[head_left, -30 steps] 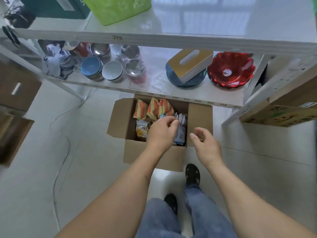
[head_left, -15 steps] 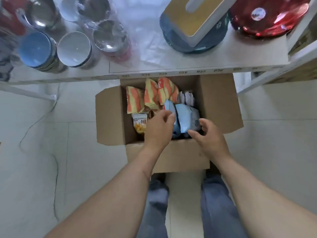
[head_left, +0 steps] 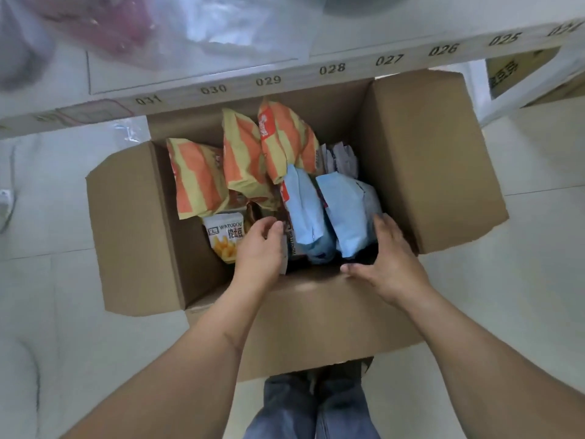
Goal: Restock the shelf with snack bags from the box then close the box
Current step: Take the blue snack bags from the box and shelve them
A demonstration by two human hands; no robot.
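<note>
I look straight down into the open box (head_left: pixel 437 160), which sits on the pale floor (head_left: pixel 47 280) just below the shelf edge (head_left: pixel 285 74) with its numbers 025 to 031; its flaps are spread to the left, right and near side. Inside, three orange-striped bags (head_left: pixel 243 160) stand along the far left; two blue bags (head_left: pixel 348 213) lean side by side nearer the middle; a white bag (head_left: pixel 223 239) printed WATUDOU lies low at the near left; some small pale packets (head_left: pixel 340 158) stand at the far right. My left hand (head_left: pixel 258 251) is down in the box between the white bag and the blue bags, fingers curled; I cannot tell whether it grips anything. My right hand (head_left: pixel 387 258) rests against the right blue bag, fingers fairly straight and loose, thumb stretched along the near rim; it grips nothing. Below the box, jeans (head_left: pixel 304 410) show between my forearms.
</note>
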